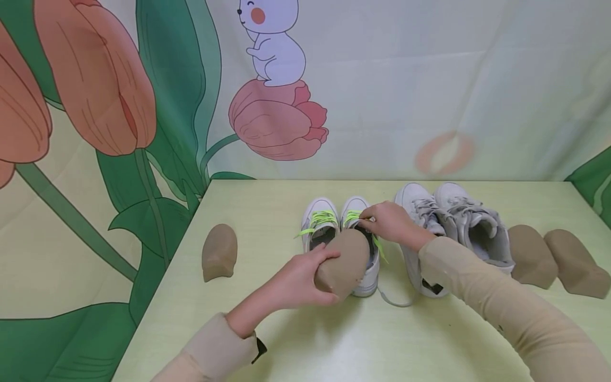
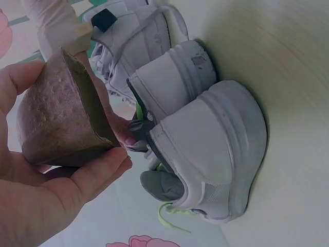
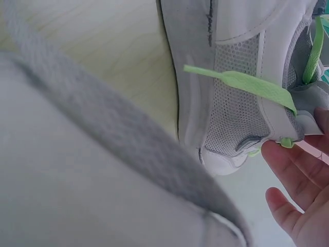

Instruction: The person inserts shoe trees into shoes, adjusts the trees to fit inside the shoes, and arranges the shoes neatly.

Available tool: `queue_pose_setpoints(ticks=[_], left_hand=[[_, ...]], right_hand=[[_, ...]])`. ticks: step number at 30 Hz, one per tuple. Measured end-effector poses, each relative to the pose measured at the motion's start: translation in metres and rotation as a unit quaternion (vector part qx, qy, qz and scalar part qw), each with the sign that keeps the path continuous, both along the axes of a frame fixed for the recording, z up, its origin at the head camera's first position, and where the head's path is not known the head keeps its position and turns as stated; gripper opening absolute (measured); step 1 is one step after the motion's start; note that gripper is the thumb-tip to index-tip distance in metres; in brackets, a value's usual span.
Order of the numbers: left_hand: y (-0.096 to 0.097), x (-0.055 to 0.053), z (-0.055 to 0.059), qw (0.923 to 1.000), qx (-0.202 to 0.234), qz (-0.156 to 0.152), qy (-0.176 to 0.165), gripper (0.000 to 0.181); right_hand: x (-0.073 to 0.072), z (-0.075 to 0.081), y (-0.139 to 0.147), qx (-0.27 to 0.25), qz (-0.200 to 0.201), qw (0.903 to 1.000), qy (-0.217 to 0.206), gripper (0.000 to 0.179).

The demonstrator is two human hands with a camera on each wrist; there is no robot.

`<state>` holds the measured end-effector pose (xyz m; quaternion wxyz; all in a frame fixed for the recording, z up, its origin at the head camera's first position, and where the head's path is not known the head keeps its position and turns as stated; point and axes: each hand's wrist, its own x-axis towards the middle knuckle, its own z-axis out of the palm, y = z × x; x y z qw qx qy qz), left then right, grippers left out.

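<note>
A brown moulded-pulp shoe insert [image 1: 346, 260] is gripped in my left hand [image 1: 303, 276], thumb on one side and fingers on the other. It hovers over the opening of the right-hand white sneaker [image 1: 366, 285] with neon green laces, and hides part of it. With its fingertips, my right hand [image 1: 392, 222] pinches the tongue [image 3: 310, 98] of that sneaker. Its mate, another white sneaker [image 1: 321, 206], stands close on the left. In the left wrist view the insert [image 2: 59, 110] shows its cut edge, apart from the shoes.
Right of the hands stands a larger pair of greyish-white sneakers [image 1: 501, 241], one lace [image 1: 393, 303] trailing on the table [image 1: 267, 212]. Two more inserts [image 1: 532, 257] lie beyond them. A single insert [image 1: 219, 250] lies at the left. A printed curtain [image 1: 382, 106] hangs behind.
</note>
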<state>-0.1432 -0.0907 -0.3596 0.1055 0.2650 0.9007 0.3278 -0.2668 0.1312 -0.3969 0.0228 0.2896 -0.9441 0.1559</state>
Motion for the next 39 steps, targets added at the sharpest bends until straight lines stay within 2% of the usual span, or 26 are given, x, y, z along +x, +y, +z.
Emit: queue_pose_setpoints(ticks=[9, 18, 27, 34, 39], left_hand=[[0.012, -0.008, -0.002, 0.9995, -0.017, -0.023, 0.010, 0.068], [0.022, -0.013, -0.004, 0.9995, -0.026, -0.014, -0.010, 0.069], [0.027, -0.019, -0.008, 0.9992, -0.028, 0.008, -0.027, 0.069], [0.029, -0.019, -0.010, 0.9979, -0.012, 0.045, -0.046, 0.068], [0.032, -0.019, -0.011, 0.9973, -0.012, 0.060, -0.041, 0.068]], right_hand=[[0.000, 0.000, 0.001, -0.012, -0.005, 0.9997, -0.021, 0.019], [-0.001, -0.002, 0.001, -0.018, 0.002, 0.9997, -0.014, 0.019], [0.000, -0.002, 0.002, -0.025, 0.002, 0.9994, -0.023, 0.019], [0.000, -0.001, 0.003, -0.024, 0.005, 0.9993, -0.028, 0.019], [0.000, 0.000, 0.004, -0.018, 0.014, 0.9994, -0.026, 0.019]])
